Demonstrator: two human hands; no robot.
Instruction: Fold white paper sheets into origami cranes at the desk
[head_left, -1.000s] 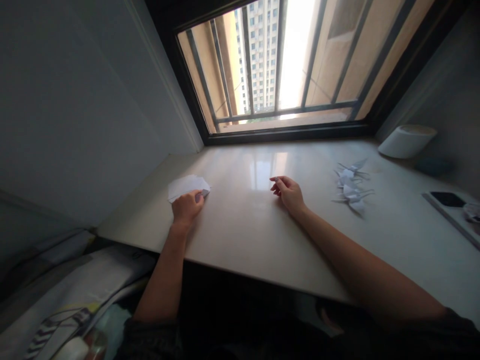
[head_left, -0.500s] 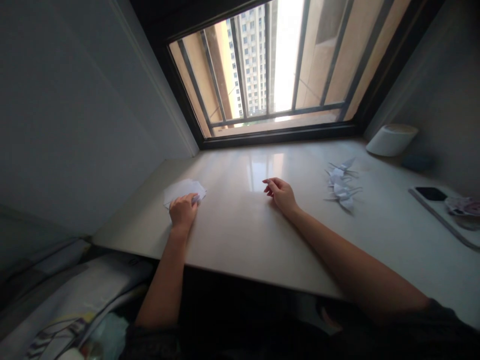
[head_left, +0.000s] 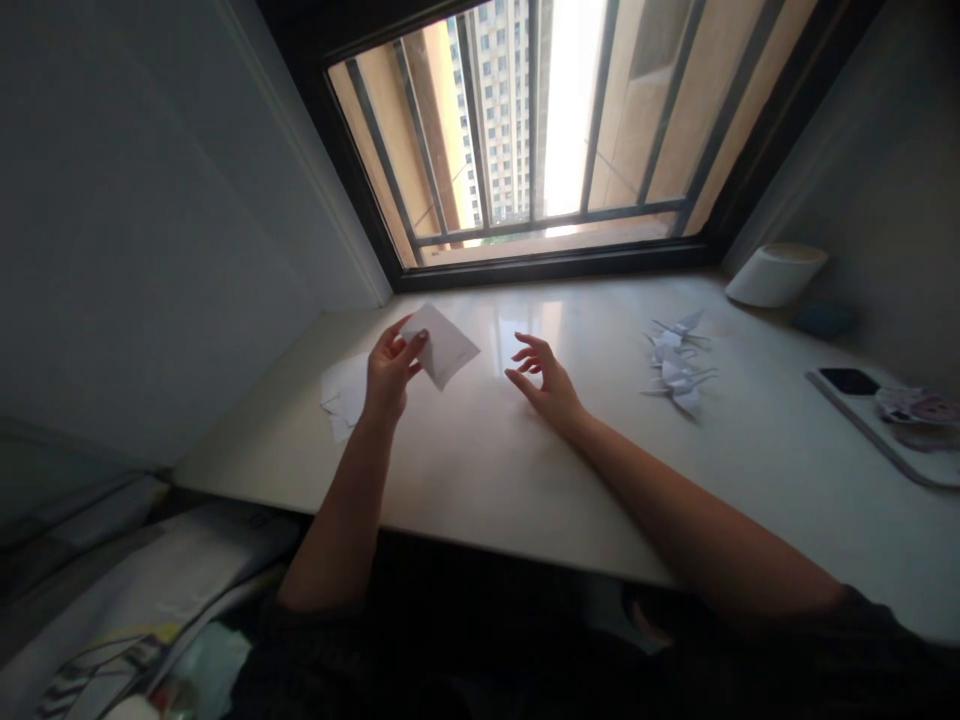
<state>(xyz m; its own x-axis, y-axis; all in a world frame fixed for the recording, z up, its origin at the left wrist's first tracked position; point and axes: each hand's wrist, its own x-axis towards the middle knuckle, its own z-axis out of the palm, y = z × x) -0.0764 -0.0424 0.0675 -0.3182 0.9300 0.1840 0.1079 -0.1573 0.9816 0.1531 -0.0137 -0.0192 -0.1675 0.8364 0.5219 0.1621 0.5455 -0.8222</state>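
Note:
My left hand (head_left: 390,372) is raised above the stone sill and pinches a square sheet of white paper (head_left: 442,345) between fingers and thumb. Below that hand a loose stack of white paper sheets (head_left: 341,397) lies on the pale polished sill (head_left: 480,470), partly hidden by my hand. My right hand (head_left: 546,382) rests on the sill with its fingers spread, holding nothing. To its right stand several folded white paper cranes (head_left: 675,362), out of reach of my fingers.
A barred window (head_left: 525,130) rises behind the sill, with a wall on the left. At the far right are a white roll (head_left: 776,275), a small blue object (head_left: 823,320) and a pale tray (head_left: 862,425) holding a black phone (head_left: 849,381). Bedding (head_left: 127,590) lies below left.
My left hand has lifted one sheet off the stack and raised it, turning it up and to the right. My right hand's fingers have spread wider.

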